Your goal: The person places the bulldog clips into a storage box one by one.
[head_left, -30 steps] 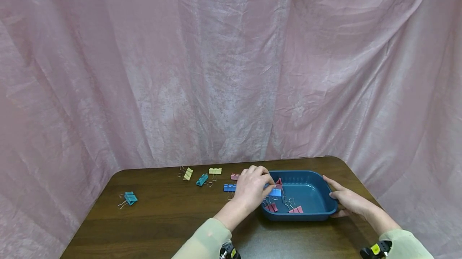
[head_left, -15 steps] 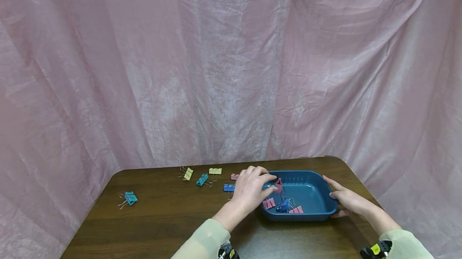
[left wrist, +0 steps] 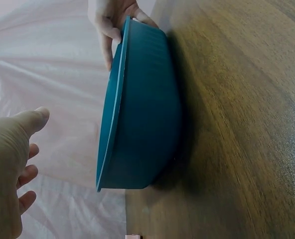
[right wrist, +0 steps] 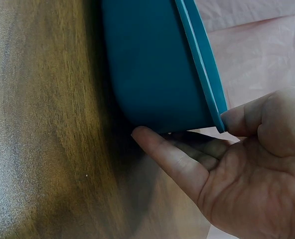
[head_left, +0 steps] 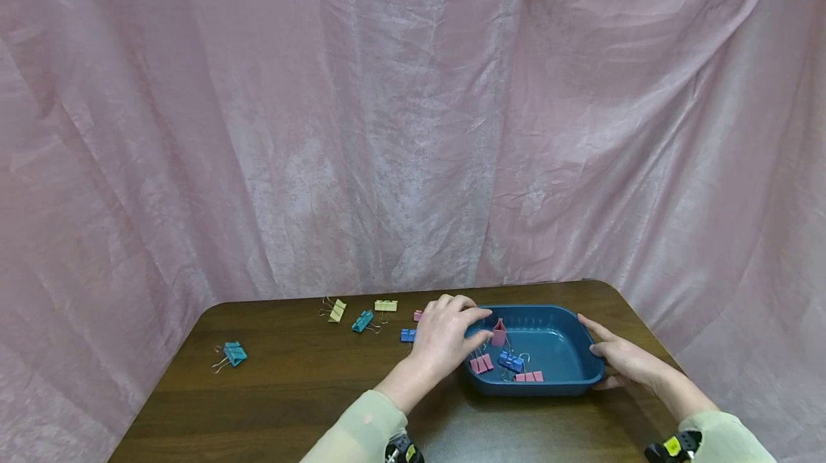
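In the head view my left hand (head_left: 442, 337) is above the left end of a blue plastic tray (head_left: 561, 385), thumb and fingers apart and holding nothing. The left wrist view has the left hand (left wrist: 10, 164) beside the tray's rim (left wrist: 118, 99). At the other end my right hand (head_left: 622, 355) grips the tray, thumb at the rim and fingers against the wall, as the right wrist view confirms. Inside lie a blue binder clip (head_left: 511, 361) and three pink binder clips, one standing at the back (head_left: 500, 332).
On the brown table (head_left: 290, 391), left of the tray, lie a blue binder clip (head_left: 408, 335) and a pink one (head_left: 417, 315), partly covered by the left hand. Farther left are yellow clips (head_left: 386, 305) and teal clips (head_left: 363, 321). A pink curtain (head_left: 413, 119) hangs behind.
My left hand has let go of a blue binder clip, which dropped into the tray among the pink ones. Its fingers have spread and it has shifted slightly left. The right hand stays put.
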The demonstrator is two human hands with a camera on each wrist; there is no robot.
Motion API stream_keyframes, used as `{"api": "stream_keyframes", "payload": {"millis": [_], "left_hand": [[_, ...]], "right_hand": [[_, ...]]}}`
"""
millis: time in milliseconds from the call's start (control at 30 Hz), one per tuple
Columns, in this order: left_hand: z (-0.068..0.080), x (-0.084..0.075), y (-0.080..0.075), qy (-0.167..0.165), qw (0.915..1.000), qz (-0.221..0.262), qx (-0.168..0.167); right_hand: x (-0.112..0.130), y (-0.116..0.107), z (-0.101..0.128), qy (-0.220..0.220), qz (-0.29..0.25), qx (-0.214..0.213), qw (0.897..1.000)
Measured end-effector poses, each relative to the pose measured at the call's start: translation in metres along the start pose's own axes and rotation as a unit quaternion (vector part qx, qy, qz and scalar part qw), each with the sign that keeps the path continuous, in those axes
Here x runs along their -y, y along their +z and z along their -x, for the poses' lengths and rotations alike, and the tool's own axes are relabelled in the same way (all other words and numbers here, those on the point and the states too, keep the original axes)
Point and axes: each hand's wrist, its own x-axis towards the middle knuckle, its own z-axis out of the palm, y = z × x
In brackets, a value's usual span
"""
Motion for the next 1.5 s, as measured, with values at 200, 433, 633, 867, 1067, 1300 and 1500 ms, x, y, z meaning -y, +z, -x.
{"api": "stream_keyframes", "payload": {"millis": [200, 433, 633, 867, 1067, 1300, 1500], "left_hand": [[0.0, 0.001, -0.002, -0.001, 1.0, 0.0, 0.005], [0.001, 0.0, -0.003, -0.005, 0.9999, 0.004, 0.011], [0.001, 0.0, -0.005, -0.004, 0.9999, 0.008, 0.009], [0.002, 0.0, -0.009, -0.005, 0.9998, 0.017, 0.006], [0.005, 0.003, -0.013, -0.006, 0.9995, 0.027, -0.016], [0.008, 0.011, -0.017, -0.012, 0.999, 0.027, -0.033], [0.011, 0.017, -0.019, -0.016, 0.9988, 0.029, -0.037]], "right_hand": [[0.0, 0.0, 0.0, 0.002, 0.008, -0.006, 1.0], [-0.001, 0.0, -0.001, 0.0, 0.011, -0.007, 1.0], [-0.001, 0.0, -0.001, 0.0, 0.012, -0.01, 1.0], [-0.001, 0.0, -0.001, 0.0, 0.009, -0.009, 1.0], [-0.001, -0.001, -0.001, -0.003, 0.005, -0.006, 1.0], [0.001, 0.0, -0.001, 0.001, 0.009, -0.007, 1.0], [0.0, 0.0, -0.001, 0.004, 0.007, -0.009, 1.0]]}}
